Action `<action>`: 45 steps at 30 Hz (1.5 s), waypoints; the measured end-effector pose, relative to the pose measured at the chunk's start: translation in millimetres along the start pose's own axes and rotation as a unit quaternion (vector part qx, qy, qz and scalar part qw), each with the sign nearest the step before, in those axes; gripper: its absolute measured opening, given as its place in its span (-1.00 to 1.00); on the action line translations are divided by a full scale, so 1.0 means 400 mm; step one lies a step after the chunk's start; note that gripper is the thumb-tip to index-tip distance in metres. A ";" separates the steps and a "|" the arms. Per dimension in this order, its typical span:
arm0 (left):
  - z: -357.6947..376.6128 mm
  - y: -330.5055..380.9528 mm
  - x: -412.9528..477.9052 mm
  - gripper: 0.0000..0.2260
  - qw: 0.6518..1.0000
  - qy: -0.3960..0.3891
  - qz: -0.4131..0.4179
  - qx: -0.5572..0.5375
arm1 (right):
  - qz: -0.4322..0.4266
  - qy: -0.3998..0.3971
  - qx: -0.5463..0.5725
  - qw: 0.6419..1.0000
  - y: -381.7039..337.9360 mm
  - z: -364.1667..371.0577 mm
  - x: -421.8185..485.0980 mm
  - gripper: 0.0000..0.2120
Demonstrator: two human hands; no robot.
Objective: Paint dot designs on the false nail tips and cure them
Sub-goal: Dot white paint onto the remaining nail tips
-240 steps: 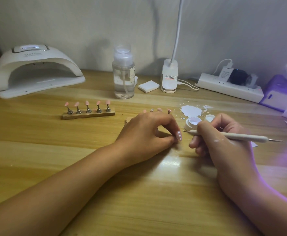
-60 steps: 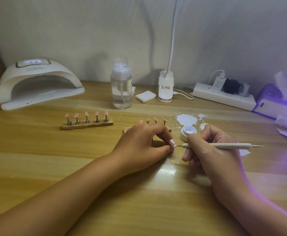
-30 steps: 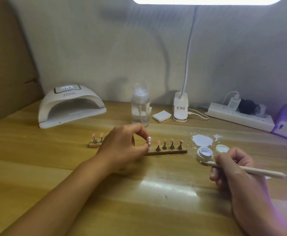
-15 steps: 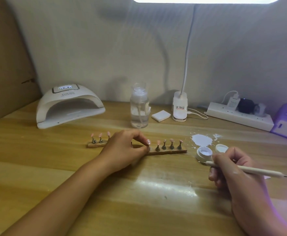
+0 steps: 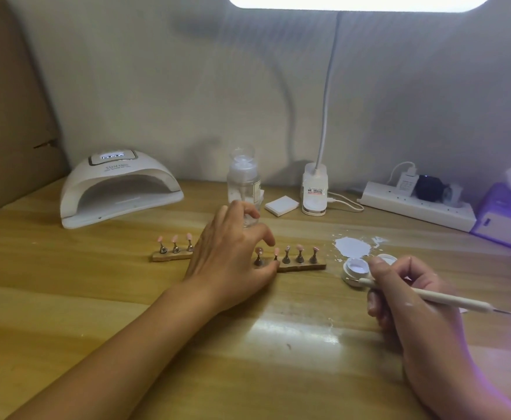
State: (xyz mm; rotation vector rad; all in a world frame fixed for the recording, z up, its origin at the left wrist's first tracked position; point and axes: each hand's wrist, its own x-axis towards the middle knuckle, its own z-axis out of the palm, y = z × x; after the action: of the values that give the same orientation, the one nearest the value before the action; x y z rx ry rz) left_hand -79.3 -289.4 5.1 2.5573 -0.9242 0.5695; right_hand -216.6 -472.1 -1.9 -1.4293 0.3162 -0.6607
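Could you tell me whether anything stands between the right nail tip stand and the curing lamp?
Yes: the left hand lies over the left end of the right stand, and the second stand lies beyond, toward the lamp.

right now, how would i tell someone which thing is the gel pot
From the lamp base at the back of the table, come forward to the white smear. The pot sits just in front of it: small, round, white and open, with pale gel inside, unlike the lid to its right.
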 end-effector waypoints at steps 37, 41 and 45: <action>0.064 0.124 -0.038 -0.93 0.960 -0.103 0.054 -0.255 | -0.028 0.057 -0.133 0.989 0.049 -0.036 0.065 -0.75; 0.059 0.124 -0.036 -0.95 0.957 -0.116 0.041 -0.264 | -0.036 0.068 -0.112 0.991 0.042 -0.034 0.063 -0.76; 0.057 0.124 -0.035 -0.90 0.958 -0.118 0.043 -0.259 | -0.070 0.049 -0.097 0.992 0.028 -0.026 0.050 -0.88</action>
State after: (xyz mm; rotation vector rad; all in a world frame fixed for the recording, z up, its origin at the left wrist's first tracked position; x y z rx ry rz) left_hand -116.4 -328.3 -11.5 2.1394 -1.0971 0.0231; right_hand -204.3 -492.4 -10.5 -1.6184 0.3684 -0.8337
